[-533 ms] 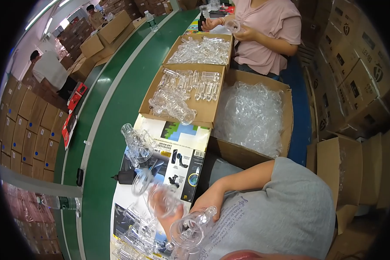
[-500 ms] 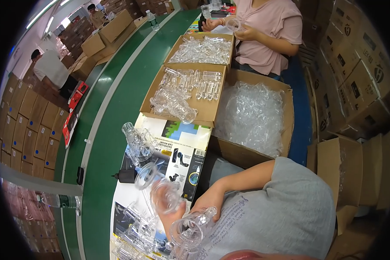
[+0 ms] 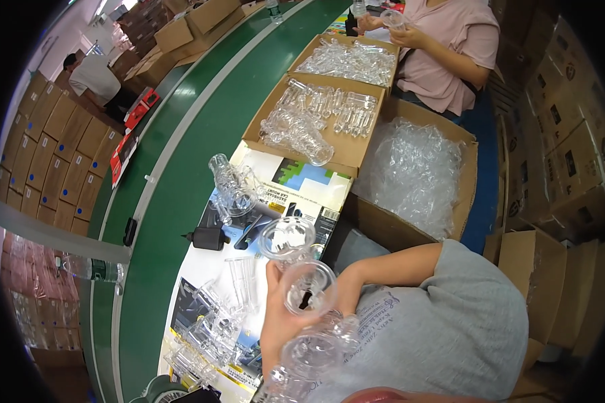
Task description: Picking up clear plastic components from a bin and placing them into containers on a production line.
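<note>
My left hand point(image 3: 282, 326) is closed around a clear, flared glass-like piece point(image 3: 309, 287), its round mouth facing up. Just above it, another clear wide-rimmed piece point(image 3: 288, 236) appears against the same hand. My right hand point(image 3: 347, 295) is close beside, against the grey shirt; the clear piece covers its fingers, so I cannot make out its grip. More clear round pieces point(image 3: 309, 352) show below, in front of my shirt. On the printed cardboard sheet point(image 3: 249, 161) stand a clear tumbler-shaped piece point(image 3: 240, 279) and several clear pieces point(image 3: 212, 336) in a cluster.
A black nozzle bottle point(image 3: 207, 238) lies near clear pieces point(image 3: 230, 185). Beyond are two shallow cartons point(image 3: 366, 161) of clear parts and a deep carton point(image 3: 474, 181) of plastic wrapping. The green bench point(image 3: 181, 148) runs along the left. A co-worker in pink point(image 3: 444, 47) handles a clear piece.
My left hand has moved right and up with the clear piece, close to my right hand. The whole view has shifted, and a dark green object appears at the lower edge.
</note>
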The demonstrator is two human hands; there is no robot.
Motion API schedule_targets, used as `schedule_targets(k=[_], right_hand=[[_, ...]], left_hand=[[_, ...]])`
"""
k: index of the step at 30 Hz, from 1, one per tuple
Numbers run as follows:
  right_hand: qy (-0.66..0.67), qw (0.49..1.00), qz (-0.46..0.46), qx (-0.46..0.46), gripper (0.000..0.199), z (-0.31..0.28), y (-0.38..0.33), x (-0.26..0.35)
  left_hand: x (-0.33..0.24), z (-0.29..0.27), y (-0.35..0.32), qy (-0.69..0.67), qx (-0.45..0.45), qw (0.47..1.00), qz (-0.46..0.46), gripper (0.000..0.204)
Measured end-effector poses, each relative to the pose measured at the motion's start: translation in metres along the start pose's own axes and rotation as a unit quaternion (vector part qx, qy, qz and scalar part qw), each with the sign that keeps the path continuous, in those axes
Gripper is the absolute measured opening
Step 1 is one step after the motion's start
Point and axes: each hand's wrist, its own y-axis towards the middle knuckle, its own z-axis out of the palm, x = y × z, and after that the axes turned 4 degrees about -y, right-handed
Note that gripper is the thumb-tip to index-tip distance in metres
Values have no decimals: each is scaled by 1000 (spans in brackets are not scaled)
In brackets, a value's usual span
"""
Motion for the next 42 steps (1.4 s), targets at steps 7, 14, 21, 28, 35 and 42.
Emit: schedule_targets(k=[7,14,21,28,35,42], right_hand=[[100,993,-61,12,72,-6,-12,-24],[167,972,59,-153,48,-18,-50,-23],[-85,806,167,-561,22,-85,-116,84],[-575,422,288,-640,54,-141,-93,50],[-444,485,359,-662,55,-137,-87,16],[59,576,-59,-813,73,-150,-119,28]], left_hand=[[-3,5,-10,27,18,998,49,63],[-1,1,-16,51,31,995,78,63],[12,3,-12,13,41,996,72,61],[48,7,-13,-107,25,993,32,62],[9,4,-18,5,2,996,87,61],[12,2,-15,-55,-1,998,8,61]])
